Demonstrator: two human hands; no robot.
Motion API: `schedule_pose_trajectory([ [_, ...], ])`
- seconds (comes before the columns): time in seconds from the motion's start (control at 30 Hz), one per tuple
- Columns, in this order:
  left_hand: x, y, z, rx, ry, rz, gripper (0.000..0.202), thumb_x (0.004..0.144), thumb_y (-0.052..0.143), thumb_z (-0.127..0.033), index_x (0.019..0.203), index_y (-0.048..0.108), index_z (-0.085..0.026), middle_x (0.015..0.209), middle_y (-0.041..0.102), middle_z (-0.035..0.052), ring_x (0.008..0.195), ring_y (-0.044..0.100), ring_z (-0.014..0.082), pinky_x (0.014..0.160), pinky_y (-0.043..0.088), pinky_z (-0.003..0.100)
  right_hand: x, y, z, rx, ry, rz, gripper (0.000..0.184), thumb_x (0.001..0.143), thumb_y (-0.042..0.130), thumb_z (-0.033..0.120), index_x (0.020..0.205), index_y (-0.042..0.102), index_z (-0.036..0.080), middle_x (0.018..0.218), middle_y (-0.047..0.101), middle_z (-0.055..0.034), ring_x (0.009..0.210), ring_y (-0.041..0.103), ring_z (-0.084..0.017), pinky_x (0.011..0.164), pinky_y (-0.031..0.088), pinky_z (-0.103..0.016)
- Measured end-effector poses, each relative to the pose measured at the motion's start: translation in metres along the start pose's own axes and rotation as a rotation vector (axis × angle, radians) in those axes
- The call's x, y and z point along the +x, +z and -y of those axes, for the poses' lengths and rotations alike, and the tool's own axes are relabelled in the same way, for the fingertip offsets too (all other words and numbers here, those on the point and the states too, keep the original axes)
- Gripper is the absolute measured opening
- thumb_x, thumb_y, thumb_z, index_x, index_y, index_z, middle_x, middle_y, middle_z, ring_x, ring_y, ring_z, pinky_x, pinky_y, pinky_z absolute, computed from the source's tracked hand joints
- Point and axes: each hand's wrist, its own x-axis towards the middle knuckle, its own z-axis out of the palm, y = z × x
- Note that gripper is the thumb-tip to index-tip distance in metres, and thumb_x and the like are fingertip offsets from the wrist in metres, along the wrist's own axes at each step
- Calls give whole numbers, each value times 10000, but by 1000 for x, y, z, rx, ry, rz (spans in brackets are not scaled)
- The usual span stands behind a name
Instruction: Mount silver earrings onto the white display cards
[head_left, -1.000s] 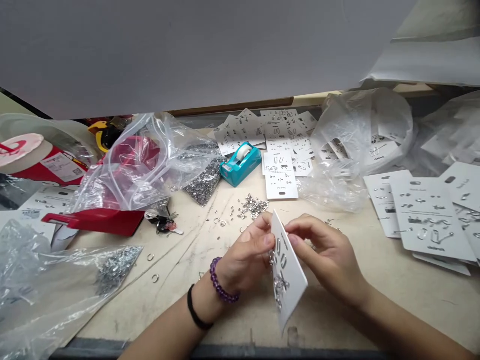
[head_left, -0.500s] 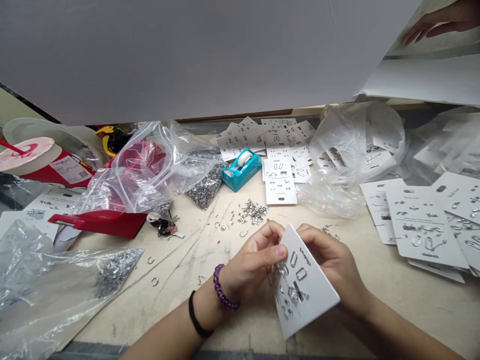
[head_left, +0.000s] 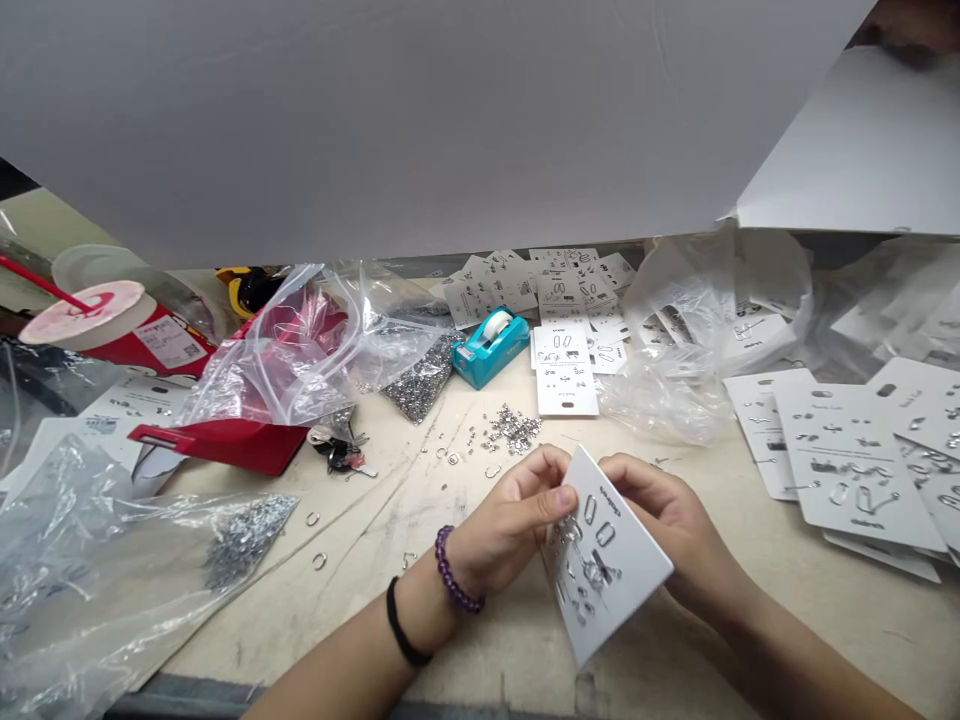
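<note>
A white earring card [head_left: 611, 575] is tilted upright above the table, with its metal earrings facing left. My left hand [head_left: 517, 525] is closed on the card's upper left edge, its thumb on the front and its fingers behind. Behind the card, my right hand [head_left: 686, 530] has bent fingers against or close to the back. Its fingertips are hidden, so what they hold cannot be seen. Beyond my hands lies a small pile of tiny metal pieces [head_left: 514, 430], with several loose rings [head_left: 319, 561] farther left.
A teal tape dispenser [head_left: 491, 347] stands behind the pile, beside laid-out cards [head_left: 566, 385]. More cards [head_left: 855, 455] overlap at right. Clear bags [head_left: 679, 370], a red dustpan-like piece [head_left: 225, 445] and a drink cup [head_left: 131, 325] crowd the sides. A large white panel [head_left: 420, 130] overhangs the back.
The view has shifted slightly, moving the table things a little right and down. Both hands keep their places at the card. The other person's hand at upper right is no longer clearly visible.
</note>
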Motion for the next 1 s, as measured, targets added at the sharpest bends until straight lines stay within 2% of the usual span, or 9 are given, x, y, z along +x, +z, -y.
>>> schedule_pose_trajectory([
  [0.2,0,0,-4,-26,-25,-90,211,725,645,-277,815,492,-163,733,536,7,647,507,87,597,383,190,0,-6,-7,-6,-114,-68,223,842,475,375,843,594,188,674,547,-13,612,489,-122,560,407,-237],
  [0.37,3,0,-5,-43,-9,-132,226,725,640,-274,870,508,-162,763,567,20,655,525,104,626,394,214,-1,-8,-9,66,-204,-61,265,863,411,386,910,593,200,675,527,-19,635,499,-143,584,425,-264],
  [0.53,5,1,-5,-86,7,-176,212,753,610,-255,920,517,-165,838,595,36,724,560,128,698,420,247,-1,-9,-12,42,-262,-14,244,854,434,384,974,569,220,736,529,-19,661,500,-139,615,446,-262],
  [0.67,7,2,-5,-132,39,-200,172,803,545,-235,957,513,-166,864,612,44,769,579,149,738,439,280,-2,-9,-13,-66,-253,-30,222,820,517,343,1014,533,237,791,533,-14,691,517,-130,623,468,-249],
  [0.8,9,1,-7,-152,104,-234,213,821,525,-244,1022,511,-176,956,609,45,845,576,158,792,437,293,-2,-4,-10,-214,-192,-20,311,774,589,294,1060,485,231,885,571,-33,750,559,-147,702,501,-301],
  [1.0,9,4,-13,-70,195,-323,249,825,516,-299,1044,511,-180,1037,593,60,930,555,175,823,435,307,4,-2,-8,-194,-93,-74,209,826,516,327,984,546,193,980,613,-69,836,598,-171,748,515,-338],
])
